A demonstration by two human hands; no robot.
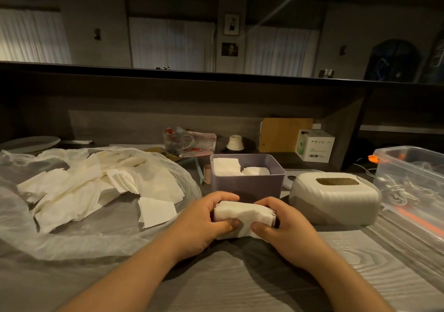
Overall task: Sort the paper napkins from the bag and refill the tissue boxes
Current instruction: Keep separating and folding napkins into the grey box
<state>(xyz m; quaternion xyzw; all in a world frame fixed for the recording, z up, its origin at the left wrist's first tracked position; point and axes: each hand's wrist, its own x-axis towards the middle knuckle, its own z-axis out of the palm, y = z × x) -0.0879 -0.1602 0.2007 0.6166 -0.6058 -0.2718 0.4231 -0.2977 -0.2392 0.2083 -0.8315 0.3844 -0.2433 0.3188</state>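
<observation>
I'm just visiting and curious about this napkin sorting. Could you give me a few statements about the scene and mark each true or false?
1. Both hands, left hand and right hand, grip one stack of napkins. True.
2. The purple box is empty. False: white napkins lie inside it.
3. The white tissue box stands right of the purple box. True.
4. The loose napkins lie in a wooden tray. False: they lie on a clear plastic bag.
</observation>
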